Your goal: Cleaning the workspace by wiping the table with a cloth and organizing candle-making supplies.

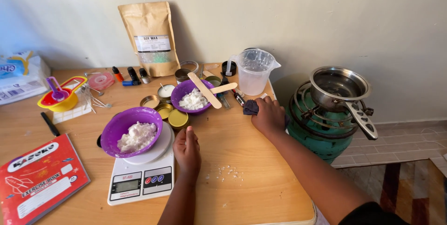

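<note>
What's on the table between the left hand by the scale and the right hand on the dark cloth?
In the head view, mostly bare wood lies between the left hand and the right hand on the dark cloth; scattered white crumbs sit just nearer, below that stretch.

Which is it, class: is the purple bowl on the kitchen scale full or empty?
Partly full. The purple bowl on the scale holds a heap of white flakes covering its bottom, well below the rim.

dark cloth [250, 107] (crumpled) on table's far edge
</note>
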